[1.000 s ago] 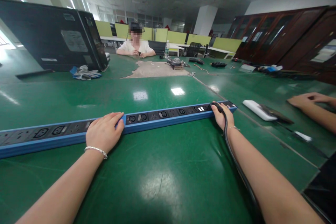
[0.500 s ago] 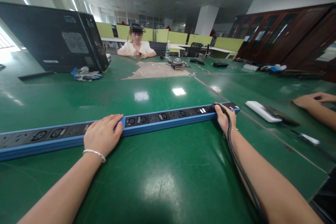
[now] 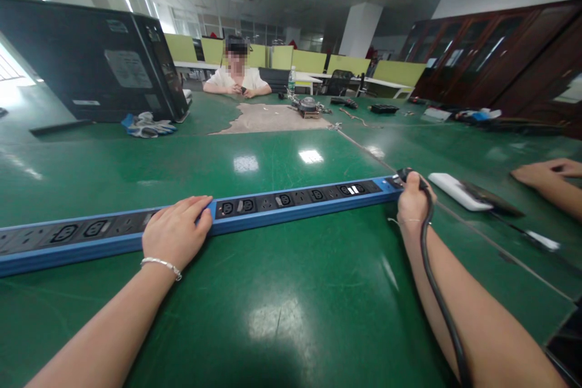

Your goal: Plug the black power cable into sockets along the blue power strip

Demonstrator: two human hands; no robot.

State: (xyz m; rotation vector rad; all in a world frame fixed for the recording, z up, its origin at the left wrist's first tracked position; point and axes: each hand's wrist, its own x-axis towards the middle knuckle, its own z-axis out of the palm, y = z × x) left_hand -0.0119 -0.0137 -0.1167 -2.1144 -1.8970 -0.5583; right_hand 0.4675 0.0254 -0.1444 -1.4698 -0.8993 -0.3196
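Clasps left hand [image 3: 177, 227] over the power strip [image 3: 291, 214] across the near table [image 3: 309, 267], apparently steadying it, and, hands apart, grips a black plug [image 3: 402, 174] in right hand [image 3: 413, 200] at the strip's right end.

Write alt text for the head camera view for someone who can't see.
A left hand rests on a long blue power strip; by the strip's right end, the right hand holds a black plug. The table is green.
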